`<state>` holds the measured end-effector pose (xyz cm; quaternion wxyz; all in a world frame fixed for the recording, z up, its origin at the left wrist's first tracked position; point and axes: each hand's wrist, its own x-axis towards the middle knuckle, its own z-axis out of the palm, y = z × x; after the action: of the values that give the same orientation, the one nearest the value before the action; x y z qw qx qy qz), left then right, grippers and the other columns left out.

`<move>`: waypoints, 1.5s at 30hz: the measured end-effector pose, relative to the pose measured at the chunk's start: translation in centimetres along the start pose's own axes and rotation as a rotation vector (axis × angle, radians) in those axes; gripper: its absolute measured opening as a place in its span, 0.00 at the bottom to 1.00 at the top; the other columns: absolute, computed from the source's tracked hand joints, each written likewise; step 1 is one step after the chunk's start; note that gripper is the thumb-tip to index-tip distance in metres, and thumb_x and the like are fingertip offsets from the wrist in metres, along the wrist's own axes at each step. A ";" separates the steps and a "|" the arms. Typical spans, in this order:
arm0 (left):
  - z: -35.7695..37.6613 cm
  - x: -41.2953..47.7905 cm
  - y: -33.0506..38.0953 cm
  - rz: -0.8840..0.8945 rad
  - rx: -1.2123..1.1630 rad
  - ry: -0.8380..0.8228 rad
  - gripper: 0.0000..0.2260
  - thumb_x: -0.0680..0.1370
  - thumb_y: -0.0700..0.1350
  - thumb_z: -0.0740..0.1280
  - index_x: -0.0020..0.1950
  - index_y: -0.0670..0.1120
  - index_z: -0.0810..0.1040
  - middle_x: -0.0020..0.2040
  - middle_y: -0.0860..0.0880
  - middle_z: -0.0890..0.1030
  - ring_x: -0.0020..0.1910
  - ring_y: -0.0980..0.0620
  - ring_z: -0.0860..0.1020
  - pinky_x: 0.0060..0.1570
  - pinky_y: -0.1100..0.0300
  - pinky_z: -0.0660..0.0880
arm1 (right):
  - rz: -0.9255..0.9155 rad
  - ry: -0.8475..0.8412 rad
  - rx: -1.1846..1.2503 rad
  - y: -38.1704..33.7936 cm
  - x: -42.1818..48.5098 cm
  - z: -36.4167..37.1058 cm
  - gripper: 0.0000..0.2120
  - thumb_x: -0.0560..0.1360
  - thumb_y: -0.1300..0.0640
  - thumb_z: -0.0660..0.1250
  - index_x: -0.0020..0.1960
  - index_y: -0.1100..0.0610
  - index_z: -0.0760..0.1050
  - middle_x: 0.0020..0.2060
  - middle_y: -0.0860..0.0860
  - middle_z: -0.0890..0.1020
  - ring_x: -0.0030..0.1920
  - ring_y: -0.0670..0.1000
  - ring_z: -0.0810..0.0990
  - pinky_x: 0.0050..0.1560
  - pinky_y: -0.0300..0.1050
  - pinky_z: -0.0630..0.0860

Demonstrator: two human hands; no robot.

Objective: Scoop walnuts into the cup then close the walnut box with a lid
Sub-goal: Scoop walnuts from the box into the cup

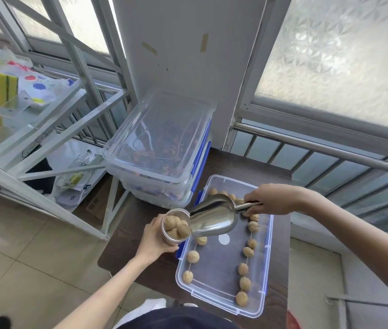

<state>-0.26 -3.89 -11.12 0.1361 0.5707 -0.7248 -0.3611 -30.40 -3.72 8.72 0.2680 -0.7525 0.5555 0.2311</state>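
walnut box [222, 302] open above – stacked bins [159, 148] block far-left | table [280, 302] right edge bare

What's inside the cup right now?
Walnuts fill the cup near its rim, held by the left hand. The scoop, in the right hand, covers its right edge; deeper contents are hidden.

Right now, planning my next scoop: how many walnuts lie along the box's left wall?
3 walnuts: one just under the scoop, one mid-wall, one nearest you; the scoop may hide others.
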 end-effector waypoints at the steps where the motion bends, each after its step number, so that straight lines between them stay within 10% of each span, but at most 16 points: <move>1: 0.0 0.0 0.0 -0.009 -0.008 -0.002 0.34 0.54 0.50 0.79 0.56 0.48 0.71 0.51 0.51 0.79 0.53 0.48 0.78 0.57 0.47 0.74 | 0.009 0.007 0.015 0.3 -0.1 0.0 0.09 0.78 0.47 0.60 0.41 0.49 0.68 0.31 0.45 0.71 0.36 0.50 0.70 0.35 0.43 0.63; 8: 0.0 0.0 -1.4 -0.066 -0.069 -0.004 0.35 0.50 0.55 0.76 0.55 0.48 0.72 0.51 0.51 0.79 0.53 0.49 0.78 0.57 0.47 0.74 | 0.170 -0.009 0.339 4.2 -0.7 2.6 0.13 0.78 0.48 0.61 0.44 0.57 0.73 0.33 0.47 0.73 0.34 0.47 0.69 0.37 0.41 0.66; 13: -0.1 0.1 -2.5 -0.081 -0.090 -0.007 0.36 0.48 0.56 0.76 0.53 0.48 0.72 0.50 0.50 0.80 0.51 0.48 0.79 0.55 0.44 0.74 | 0.286 -0.239 0.151 6.1 2.4 9.9 0.11 0.77 0.53 0.61 0.37 0.52 0.69 0.44 0.55 0.81 0.41 0.51 0.72 0.38 0.43 0.65; 17: 0.0 0.2 -2.5 -0.057 -0.081 -0.032 0.36 0.49 0.55 0.77 0.54 0.49 0.72 0.51 0.51 0.80 0.52 0.49 0.78 0.57 0.45 0.74 | 0.305 -0.210 0.156 6.2 5.7 13.9 0.14 0.78 0.53 0.61 0.58 0.62 0.73 0.57 0.60 0.79 0.55 0.58 0.78 0.45 0.43 0.65; 45: 0.7 -0.6 -2.2 -0.107 -0.067 -0.003 0.36 0.50 0.52 0.80 0.55 0.55 0.71 0.53 0.55 0.79 0.53 0.55 0.78 0.55 0.52 0.77 | -0.048 -0.408 0.256 5.6 13.3 16.9 0.03 0.77 0.53 0.62 0.49 0.50 0.69 0.34 0.45 0.74 0.32 0.43 0.72 0.34 0.33 0.65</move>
<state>1.07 -3.23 -12.97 0.1349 0.6032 -0.6810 -0.3928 -32.92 -3.35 -13.40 0.4732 -0.6632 0.4964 0.2997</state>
